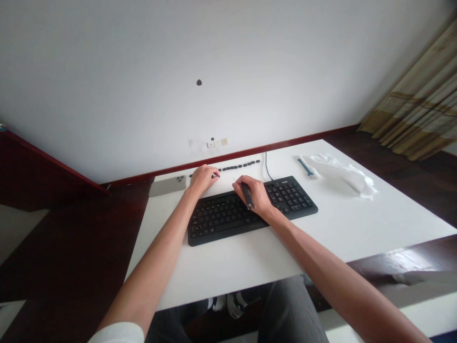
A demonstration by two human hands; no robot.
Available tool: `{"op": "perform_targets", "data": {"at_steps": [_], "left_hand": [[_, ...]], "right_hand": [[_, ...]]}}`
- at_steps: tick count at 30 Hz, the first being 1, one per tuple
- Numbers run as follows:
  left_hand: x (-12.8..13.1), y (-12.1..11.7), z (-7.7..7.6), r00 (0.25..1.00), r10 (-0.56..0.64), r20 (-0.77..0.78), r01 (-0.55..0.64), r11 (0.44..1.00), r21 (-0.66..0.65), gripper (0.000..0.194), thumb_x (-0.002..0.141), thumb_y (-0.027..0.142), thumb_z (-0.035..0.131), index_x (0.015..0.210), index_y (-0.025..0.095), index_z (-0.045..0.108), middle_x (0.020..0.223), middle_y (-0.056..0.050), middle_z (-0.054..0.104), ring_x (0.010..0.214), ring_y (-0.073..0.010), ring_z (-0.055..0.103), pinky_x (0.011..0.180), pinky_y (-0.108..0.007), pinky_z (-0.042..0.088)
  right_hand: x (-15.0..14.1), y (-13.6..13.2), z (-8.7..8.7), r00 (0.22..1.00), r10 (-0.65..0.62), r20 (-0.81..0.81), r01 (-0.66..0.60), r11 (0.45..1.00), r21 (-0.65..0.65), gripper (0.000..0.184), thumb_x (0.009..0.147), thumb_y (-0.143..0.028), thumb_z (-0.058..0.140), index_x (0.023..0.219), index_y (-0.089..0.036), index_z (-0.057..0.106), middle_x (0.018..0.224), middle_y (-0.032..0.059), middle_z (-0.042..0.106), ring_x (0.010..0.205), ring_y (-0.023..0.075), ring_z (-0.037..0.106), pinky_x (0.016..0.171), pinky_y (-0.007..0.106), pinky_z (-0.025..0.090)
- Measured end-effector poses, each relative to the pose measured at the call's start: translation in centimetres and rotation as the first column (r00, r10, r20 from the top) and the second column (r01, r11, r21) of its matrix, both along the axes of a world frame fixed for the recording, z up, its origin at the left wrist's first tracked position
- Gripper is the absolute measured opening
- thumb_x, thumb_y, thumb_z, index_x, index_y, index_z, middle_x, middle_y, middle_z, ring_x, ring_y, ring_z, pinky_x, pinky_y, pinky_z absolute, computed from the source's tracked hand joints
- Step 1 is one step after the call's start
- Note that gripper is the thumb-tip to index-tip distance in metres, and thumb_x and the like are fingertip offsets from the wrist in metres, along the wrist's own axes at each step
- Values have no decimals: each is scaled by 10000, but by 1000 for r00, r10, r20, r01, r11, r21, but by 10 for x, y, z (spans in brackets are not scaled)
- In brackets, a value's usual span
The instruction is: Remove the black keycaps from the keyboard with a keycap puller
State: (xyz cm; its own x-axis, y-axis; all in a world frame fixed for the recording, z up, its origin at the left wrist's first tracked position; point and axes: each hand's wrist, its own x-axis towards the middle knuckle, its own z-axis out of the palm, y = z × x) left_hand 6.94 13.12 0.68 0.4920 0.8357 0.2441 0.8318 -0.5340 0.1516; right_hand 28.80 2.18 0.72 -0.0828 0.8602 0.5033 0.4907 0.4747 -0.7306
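Note:
A black keyboard (228, 225) lies on the white table, several key spots along its top edge hidden by my hands. My left hand (203, 178) is at the keyboard's upper left, its fingertips pinched on a small black keycap (215, 176). Over the middle of the keyboard, my right hand (259, 195) is wrapped round a black-handled tool (247, 196); a thin, pale tip seems to point away from me, too small to name. Behind the hands, several loose black keycaps (240, 166) form a row near the table's back edge.
A grey phone (166, 186) lies at the table's left edge. On the right are a blue-handled brush (305, 166) and a crumpled white plastic bag (352, 177). The keyboard's cable (267, 166) runs toward the wall, which has sockets (224, 141).

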Motion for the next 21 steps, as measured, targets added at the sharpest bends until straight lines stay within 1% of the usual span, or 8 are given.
{"op": "perform_targets", "data": {"at_steps": [5, 8, 12, 16, 21], "left_hand": [[-1, -1, -3, 998, 66, 3, -66, 998, 14, 82, 897, 240, 677, 933, 254, 750, 959, -37, 776, 947, -271, 638, 803, -365, 491], [-2, -1, -2, 998, 58, -3, -58, 998, 30, 49, 888, 253, 703, 916, 244, 743, 1008, -47, 765, 993, -275, 609, 866, -372, 483], [-3, -1, 0, 1000, 19, -16, -18, 999, 46, 79, 888, 272, 719, 953, 238, 750, 1091, -56, 742, 1034, -273, 574, 925, -380, 466], [-6, -2, -1, 1000, 19, -20, -18, 999, 49, 92, 913, 264, 682, 951, 235, 761, 1080, -65, 732, 1036, -272, 564, 943, -392, 456], [-9, -1, 0, 1000, 26, -11, -25, 999, 47, 96, 910, 231, 671, 946, 232, 760, 1064, -70, 721, 1044, -265, 561, 960, -388, 443]], "right_hand": [[0, 0, 0, 1000, 3, -3, -3, 1000, 6, 228, 957, -338, 578, 775, -201, 586, 719, -7, 595, 641, 132, 507, 664, 272, 412], [0, 0, 0, 1000, 6, -5, -6, 1000, 12, 232, 957, -344, 578, 773, -203, 586, 707, -11, 587, 635, 132, 511, 665, 273, 413], [0, -1, 1, 1000, 10, -1, -10, 1000, 13, 233, 957, -347, 580, 772, -205, 587, 711, -5, 598, 638, 138, 520, 658, 277, 415], [0, -1, 1, 1000, 11, 7, -11, 1000, 3, 253, 964, -371, 569, 773, -206, 589, 715, 3, 607, 639, 144, 521, 658, 282, 424], [0, 0, 1, 1000, 3, 11, -3, 1000, 3, 273, 966, -400, 563, 779, -205, 597, 713, 8, 607, 634, 145, 516, 655, 284, 426]]}}
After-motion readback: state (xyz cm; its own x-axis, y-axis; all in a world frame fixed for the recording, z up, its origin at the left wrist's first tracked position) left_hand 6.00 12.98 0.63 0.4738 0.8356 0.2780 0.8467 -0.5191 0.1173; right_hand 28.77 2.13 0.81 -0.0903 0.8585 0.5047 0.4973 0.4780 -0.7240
